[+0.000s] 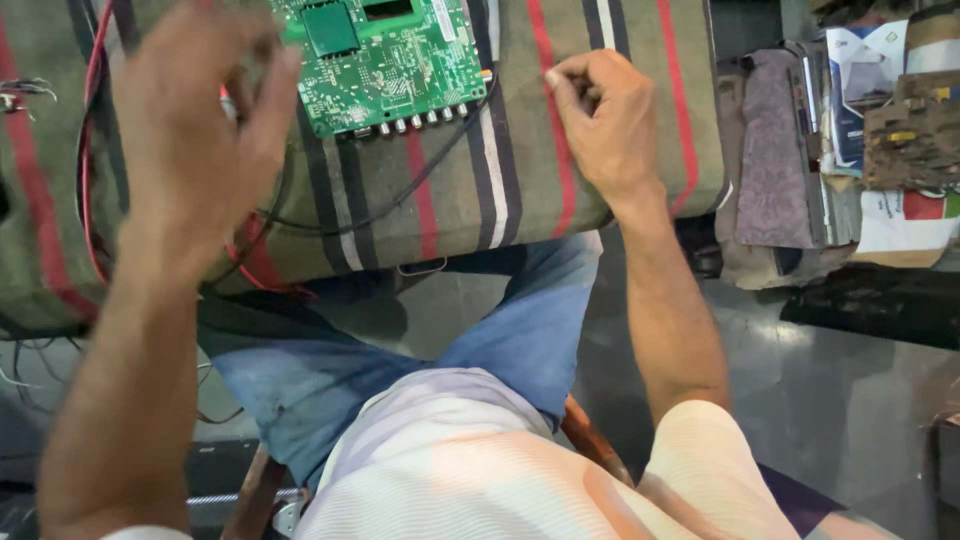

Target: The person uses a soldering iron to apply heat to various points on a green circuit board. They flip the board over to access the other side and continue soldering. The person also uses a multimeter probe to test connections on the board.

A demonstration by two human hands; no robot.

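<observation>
- Nearest you are your lap in blue jeans (pixel 520 330) and the pale striped shirt (pixel 450 470); you sit on a wooden seat, its edge just showing under your right thigh.
- Your left hand (pixel 195 140) is raised close to the camera and blurred, fingers loosely curled toward the board's left edge. I cannot tell whether it pinches anything; red and black wires (pixel 92 120) run just behind and beneath it.
- Your right hand (pixel 600 120) is closed in a loose fist, knuckles resting on the striped cloth (pixel 520 170). Whether something small sits inside the fist is hidden.
- The green circuit board (pixel 385 60) lies flat on the cloth between your hands, component side up, its row of connectors facing you. The cloth probably pads it and keeps it from sliding.
- A thin black cable (pixel 420 180) loops from the board's near right corner toward your left hand.
- Farther out beyond your right hand, folded fabric and printed cartons (pixel 860 110) are stacked on the floor; no open container shows its contents.
</observation>
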